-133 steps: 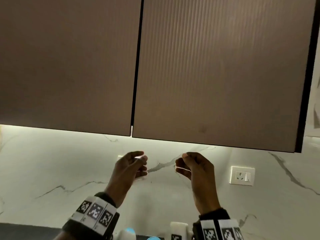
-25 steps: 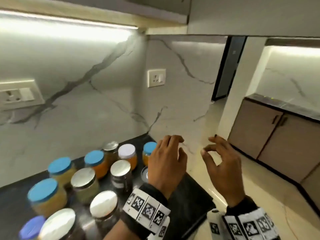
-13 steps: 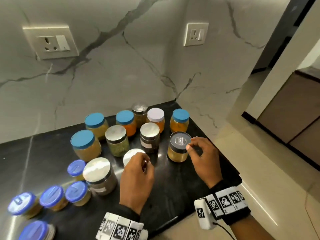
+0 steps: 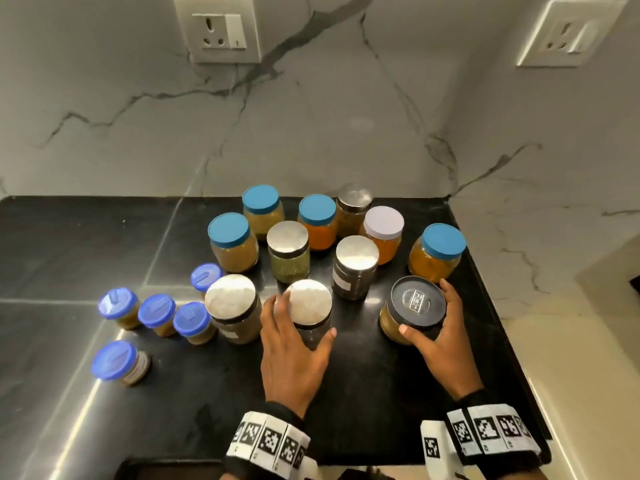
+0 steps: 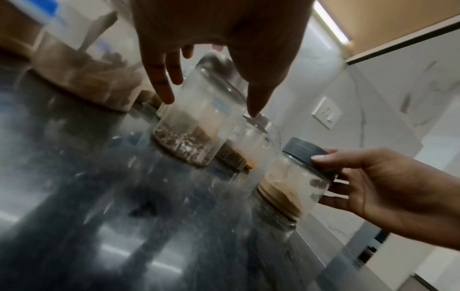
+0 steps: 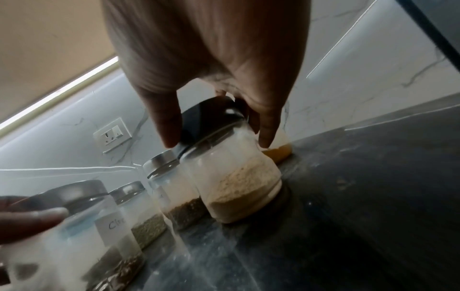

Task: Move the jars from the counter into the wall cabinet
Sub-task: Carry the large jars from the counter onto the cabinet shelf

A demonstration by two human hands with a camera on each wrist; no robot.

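Many jars stand on the black counter. My left hand wraps a silver-lidded jar near the front, fingers on its left side and thumb on its right. The left wrist view shows that hand straddling the clear jar, which holds dark seeds. My right hand grips a dark-lidded jar of tan powder by its lid. In the right wrist view the hand holds that jar tilted. The wall cabinet's underside shows above.
Behind the held jars stand blue-lidded jars, silver-lidded ones and a white-lidded one. Several small blue-capped jars sit at the left. The counter's right edge is close to my right hand. Two sockets are on the marble wall.
My view dropped from the closed cabinet doors to the counter. Both hands came down onto jars: the left settled around the silver-lidded jar, the right tightened on the dark-lidded jar.
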